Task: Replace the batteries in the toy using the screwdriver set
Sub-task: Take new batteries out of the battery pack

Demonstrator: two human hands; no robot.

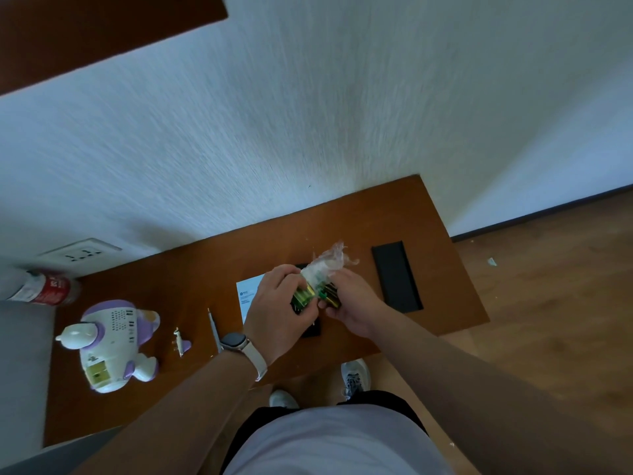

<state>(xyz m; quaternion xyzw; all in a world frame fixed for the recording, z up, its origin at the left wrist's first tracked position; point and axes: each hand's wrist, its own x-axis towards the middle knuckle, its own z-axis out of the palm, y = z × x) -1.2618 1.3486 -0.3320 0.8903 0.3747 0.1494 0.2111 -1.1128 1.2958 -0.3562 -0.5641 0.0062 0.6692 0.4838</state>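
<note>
On brown surface [428, 217], left side, toy [113, 341] laid flat, battery compartment uncovered. Left hand [274, 306] and right hand [352, 303] both closed around wrapped new batteries [305, 294]; unwrapping judged underway. Screwdriver [214, 330] unheld. Cover [181, 342] set beside toy. Left: insertion, refastening.

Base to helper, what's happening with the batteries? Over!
Gripping wrapped batteries: left hand, right hand. Untouched toy lies on table. Nothing in the way.
</note>
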